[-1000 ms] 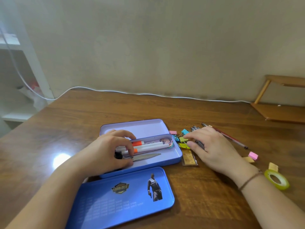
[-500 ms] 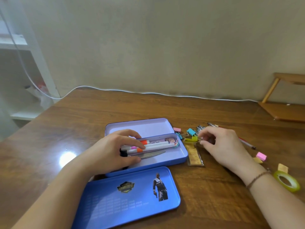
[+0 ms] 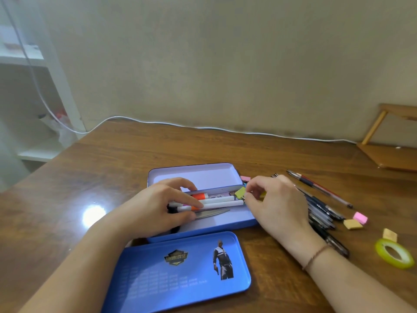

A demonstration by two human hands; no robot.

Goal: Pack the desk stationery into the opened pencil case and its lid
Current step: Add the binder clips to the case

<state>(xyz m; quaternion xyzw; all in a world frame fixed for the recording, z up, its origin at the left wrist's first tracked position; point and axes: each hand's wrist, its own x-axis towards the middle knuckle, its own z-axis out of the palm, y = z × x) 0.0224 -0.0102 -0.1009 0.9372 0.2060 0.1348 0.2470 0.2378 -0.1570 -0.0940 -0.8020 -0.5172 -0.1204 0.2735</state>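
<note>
Packing is partly done in the head view: your left hand [image 3: 155, 208] is closed on the orange-capped markers [image 3: 209, 201] lying in the inner tray of the lilac pencil case [image 3: 203, 175], with a metal blade [image 3: 212, 213] beside them. Your right hand [image 3: 277, 199] pinches a yellow binder clip [image 3: 240, 192] just over the tray's right end. The blue lid [image 3: 180, 274], printed with a badge and a figure, sits empty in front of the case. Left on the bench [image 3: 90, 177] are the pens [image 3: 320, 206], a pink eraser [image 3: 360, 217], tan erasers [image 3: 352, 224] and a green tape roll [image 3: 393, 256].
</note>
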